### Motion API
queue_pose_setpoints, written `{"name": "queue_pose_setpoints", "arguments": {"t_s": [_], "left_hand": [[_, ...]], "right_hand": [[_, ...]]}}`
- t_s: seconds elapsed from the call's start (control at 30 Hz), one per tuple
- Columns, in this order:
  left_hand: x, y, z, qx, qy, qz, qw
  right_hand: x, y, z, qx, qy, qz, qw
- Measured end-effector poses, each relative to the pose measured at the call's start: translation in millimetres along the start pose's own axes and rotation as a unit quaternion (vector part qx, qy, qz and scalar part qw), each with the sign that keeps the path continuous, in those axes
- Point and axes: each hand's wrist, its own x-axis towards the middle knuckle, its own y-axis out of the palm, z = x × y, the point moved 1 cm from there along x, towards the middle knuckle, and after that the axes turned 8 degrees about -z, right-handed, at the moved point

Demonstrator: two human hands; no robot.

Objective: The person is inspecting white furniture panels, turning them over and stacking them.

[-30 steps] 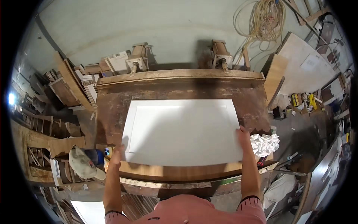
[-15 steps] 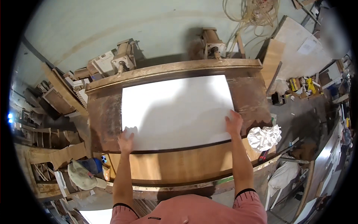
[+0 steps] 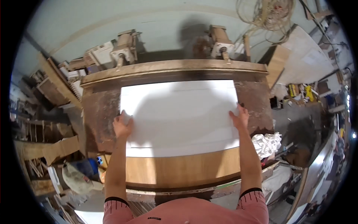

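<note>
A white rectangular panel (image 3: 179,108) lies flat before me on a worn brown work surface (image 3: 97,112). Its near edge meets a light wood-grain board (image 3: 179,171). At the panel's left edge is my left hand (image 3: 123,126), thumb on top and fingers along the side. My right hand (image 3: 239,116) grips the opposite edge in the same way, a little farther from me. Part of the fingers of both hands is hidden at the panel's sides. My shadow falls across the white face.
A long wooden rail (image 3: 171,70) runs behind the panel, with two dusty cylinder units (image 3: 123,50) at it. Crumpled white plastic (image 3: 266,145) lies to the right. A cap (image 3: 76,178) sits at the lower left. Coiled hose (image 3: 272,15) hangs on the wall.
The panel's near edge has shifted toward me and covers the dark gap before the wood-grain board. Both hands now hold the side edges farther from the near corners.
</note>
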Motion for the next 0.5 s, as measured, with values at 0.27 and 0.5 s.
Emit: {"name": "queue_pose_setpoints", "arguments": {"t_s": [0.27,0.5], "left_hand": [[-8.4,-9.8,-46.6,0.112,-0.053,-0.071,0.990],[-7.5,-15.4,-53.1,0.061,-0.055,-0.063,0.995]], "right_hand": [[-9.3,14.4,22.5,0.034,0.002,-0.141,0.989],[-11.2,11.5,23.1,0.051,0.020,-0.141,0.988]]}}
